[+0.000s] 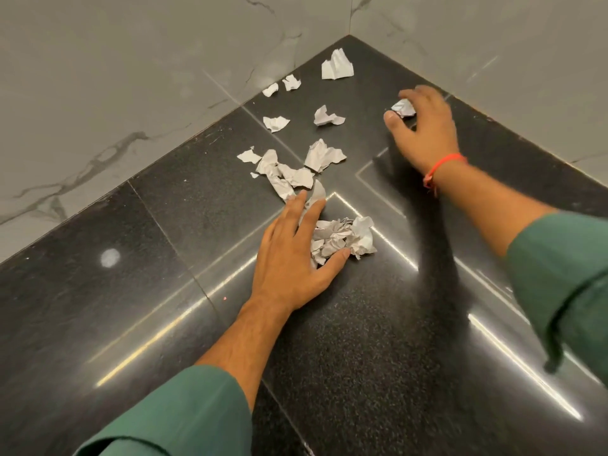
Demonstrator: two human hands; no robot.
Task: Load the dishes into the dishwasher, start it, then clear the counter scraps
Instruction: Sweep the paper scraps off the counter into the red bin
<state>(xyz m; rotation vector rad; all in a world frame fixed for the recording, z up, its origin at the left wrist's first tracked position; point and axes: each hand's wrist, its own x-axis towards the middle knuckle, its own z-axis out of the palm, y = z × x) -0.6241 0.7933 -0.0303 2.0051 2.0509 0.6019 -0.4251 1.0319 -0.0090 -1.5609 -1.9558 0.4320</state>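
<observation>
Walls: two pale grey marble-look wall panels [131, 77] with dark grey veins, meeting in an inside corner at about 1 o'clock.
Left wall: veining is heaviest toward 9 o'clock; a faint straight seam slants down to the counter edge.
Right wall: a lighter panel [526, 44] running from 1 o'clock toward 3 o'clock.
Counter: black speckled polished stone countertop [345, 357], filling the view from the corner down to 6 o'clock, laid in slabs with thin visible joints.
Light: bright streaks glint along an L-shaped groove line near the centre and toward 4 o'clock; a soft round reflection [110, 257] lies at 8 o'clock.
</observation>
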